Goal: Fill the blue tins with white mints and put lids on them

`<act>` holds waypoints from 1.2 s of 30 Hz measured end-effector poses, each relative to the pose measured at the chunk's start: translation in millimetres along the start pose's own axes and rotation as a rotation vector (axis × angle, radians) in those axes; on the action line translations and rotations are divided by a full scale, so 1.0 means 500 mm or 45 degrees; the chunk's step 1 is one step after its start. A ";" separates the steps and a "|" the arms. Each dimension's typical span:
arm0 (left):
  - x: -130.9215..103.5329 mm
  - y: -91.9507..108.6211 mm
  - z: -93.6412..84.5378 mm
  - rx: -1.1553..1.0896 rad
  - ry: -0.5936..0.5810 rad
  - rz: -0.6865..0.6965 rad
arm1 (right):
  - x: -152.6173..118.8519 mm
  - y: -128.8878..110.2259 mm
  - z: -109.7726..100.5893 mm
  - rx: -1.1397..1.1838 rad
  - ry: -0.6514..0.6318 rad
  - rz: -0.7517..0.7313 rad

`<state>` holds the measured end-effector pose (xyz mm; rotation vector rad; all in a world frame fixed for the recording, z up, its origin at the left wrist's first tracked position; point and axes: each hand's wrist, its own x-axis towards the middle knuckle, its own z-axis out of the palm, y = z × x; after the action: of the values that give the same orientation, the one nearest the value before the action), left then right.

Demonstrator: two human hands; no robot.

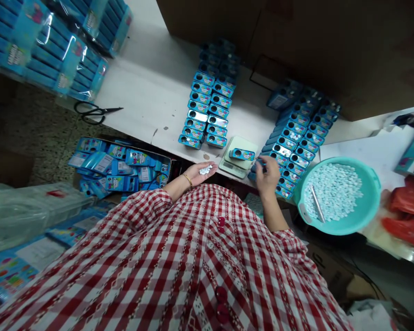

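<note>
My left hand [200,174] is palm up near the table edge, cupping a small pile of white candies [205,170]. In front of me stands a pale kitchen scale [235,169], with one small blue candy tin [242,154] lying on its pan. Just right of the scale, my right hand [269,174] has curled fingers around a dark blue tin [261,163], partly hidden by them. Close behind that hand are rows of blue tins [285,141], some with white candies on their tops. A turquoise basin [372,202] holds many loose pale candies and a metal tube-like tool [317,203].
Two rows of tins with dark round openings [207,108] stand beyond the scale. Black scissors [95,111] lie at the table's left edge. A carton of blue packs [124,168] sits below it. Wrapped blue packs [51,50] and red plastic bags [409,211] lie to the sides.
</note>
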<state>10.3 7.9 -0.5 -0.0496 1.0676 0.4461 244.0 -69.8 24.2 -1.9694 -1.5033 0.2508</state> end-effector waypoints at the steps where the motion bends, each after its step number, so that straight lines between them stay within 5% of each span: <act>1: 0.000 -0.005 0.006 0.021 -0.051 -0.002 | -0.008 -0.020 0.009 0.044 -0.112 -0.068; 6: 0.008 -0.026 0.048 0.126 -0.268 0.010 | -0.028 -0.113 0.057 0.005 -0.643 -0.355; 12: 0.013 -0.036 0.065 0.178 -0.334 -0.001 | 0.001 -0.097 0.065 -0.074 -0.852 -0.420; 25: 0.014 -0.004 0.148 0.234 -0.352 0.073 | 0.090 -0.064 0.040 0.074 -0.798 -0.285; 36: 0.013 0.017 0.190 0.300 -0.073 0.206 | 0.118 -0.024 0.057 -0.073 -0.597 -0.152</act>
<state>88.8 41.5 42.1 0.2584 1.0656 0.4616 239.1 -3.5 22.3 -1.9409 -1.9298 0.6603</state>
